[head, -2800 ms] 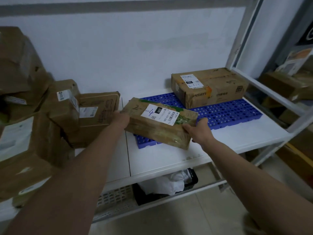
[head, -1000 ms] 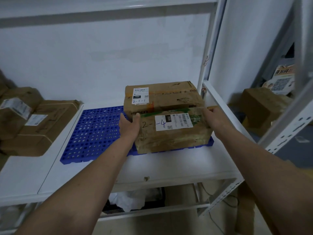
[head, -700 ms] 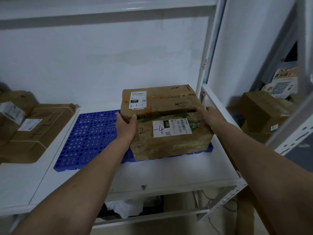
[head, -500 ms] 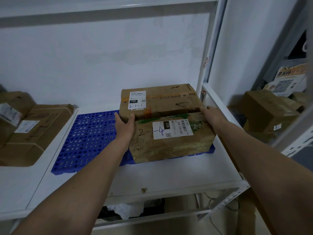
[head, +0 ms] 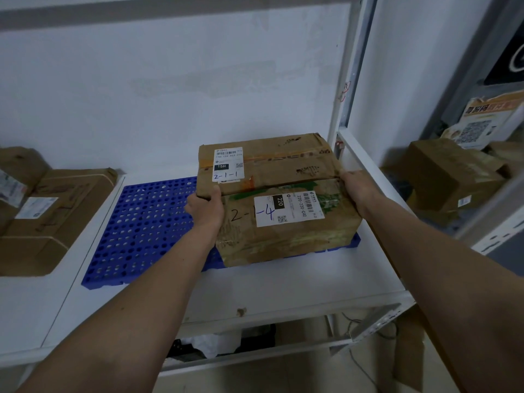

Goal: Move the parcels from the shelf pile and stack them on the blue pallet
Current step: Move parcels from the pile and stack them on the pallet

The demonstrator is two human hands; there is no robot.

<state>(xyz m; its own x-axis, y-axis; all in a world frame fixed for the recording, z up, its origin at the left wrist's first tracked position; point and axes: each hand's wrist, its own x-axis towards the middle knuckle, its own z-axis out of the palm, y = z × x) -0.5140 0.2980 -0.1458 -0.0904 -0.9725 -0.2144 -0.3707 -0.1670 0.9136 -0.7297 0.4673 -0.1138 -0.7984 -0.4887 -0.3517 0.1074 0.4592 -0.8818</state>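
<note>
Parcel 2-1-4 (head: 286, 222) sits on blue pallet (head: 141, 225), front right, long axis L-R, touching parcel 2-1-1 (head: 269, 163) behind it. Left hand (head: 205, 207) grips its left end, right hand (head: 358, 191) its right end; both equally near. Pile parcels (head: 51, 217) lie well apart at left. Shelf post (head: 344, 89) stands close beside right hand, likely limiting room there.

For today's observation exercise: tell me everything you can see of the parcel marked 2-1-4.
The parcel marked 2-1-4 is a worn, creased brown cardboard box with green tape and a white barcode label reading 220. It lies flat on the blue pallet, against the parcel marked 2-1-1 behind. The left hand and right hand grip its ends.
</note>
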